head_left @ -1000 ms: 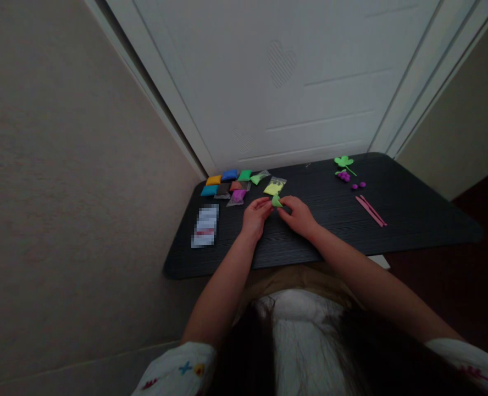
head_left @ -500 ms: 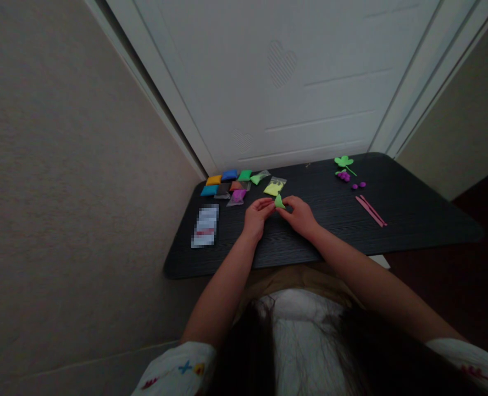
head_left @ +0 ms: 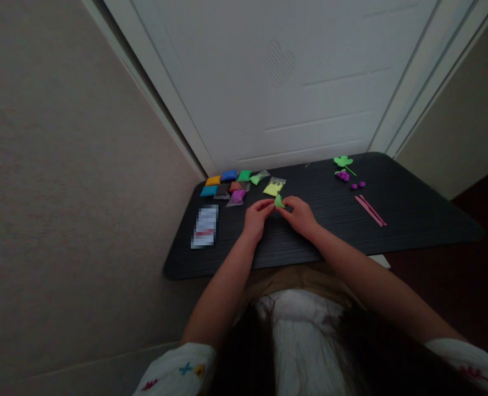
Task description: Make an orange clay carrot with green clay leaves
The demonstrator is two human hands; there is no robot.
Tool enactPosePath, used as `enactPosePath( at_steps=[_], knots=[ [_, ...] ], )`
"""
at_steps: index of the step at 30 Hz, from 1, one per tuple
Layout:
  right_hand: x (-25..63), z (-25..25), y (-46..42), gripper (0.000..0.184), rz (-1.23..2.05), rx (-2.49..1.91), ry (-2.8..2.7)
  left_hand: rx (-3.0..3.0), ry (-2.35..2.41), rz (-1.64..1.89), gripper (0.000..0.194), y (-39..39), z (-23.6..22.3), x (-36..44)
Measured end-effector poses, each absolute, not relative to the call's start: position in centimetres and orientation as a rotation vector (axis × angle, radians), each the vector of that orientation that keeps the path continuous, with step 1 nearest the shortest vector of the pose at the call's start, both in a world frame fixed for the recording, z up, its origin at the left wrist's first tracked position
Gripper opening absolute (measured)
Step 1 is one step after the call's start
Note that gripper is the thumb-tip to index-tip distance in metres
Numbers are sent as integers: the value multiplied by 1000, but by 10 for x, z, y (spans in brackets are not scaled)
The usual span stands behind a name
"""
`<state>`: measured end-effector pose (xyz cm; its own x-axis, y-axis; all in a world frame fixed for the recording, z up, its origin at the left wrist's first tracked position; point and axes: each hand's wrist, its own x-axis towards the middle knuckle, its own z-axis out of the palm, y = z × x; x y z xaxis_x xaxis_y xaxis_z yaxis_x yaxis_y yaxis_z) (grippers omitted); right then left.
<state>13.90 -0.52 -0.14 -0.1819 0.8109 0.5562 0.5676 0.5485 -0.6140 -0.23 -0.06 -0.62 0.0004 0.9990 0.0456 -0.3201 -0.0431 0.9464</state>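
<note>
Between my two hands is a small piece of light green modelling clay (head_left: 279, 202), held above the middle of the dark table (head_left: 293, 239). My left hand (head_left: 257, 217) pinches it from the left with thumb and fingers. From the right, the fingertips of my right hand (head_left: 302, 214) are closed on the same piece. Just beyond my hands lies an open bag of yellow clay (head_left: 273, 187). The fingertips partly hide the green piece, so its full shape cannot be made out.
Several clay packets, including a purple one (head_left: 238, 197), lie at the back left. Below them is a phone-like blurred rectangle (head_left: 205, 226). On the right are a green clover-like shape (head_left: 343, 161), a purple ball cluster (head_left: 343, 176), two purple balls and pink tools (head_left: 370, 211). A white door stands behind.
The green clay's pointed top has become lower and more rounded between my fingers. Both hands stay in nearly the same place.
</note>
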Motion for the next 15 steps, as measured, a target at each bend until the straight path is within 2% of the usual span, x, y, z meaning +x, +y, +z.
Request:
enactPosePath(
  at_steps=[15],
  knots=[
    [140,-1,-6,15,280,-1086,-1902,833,890,1336,24,-3,1,0]
  ],
)
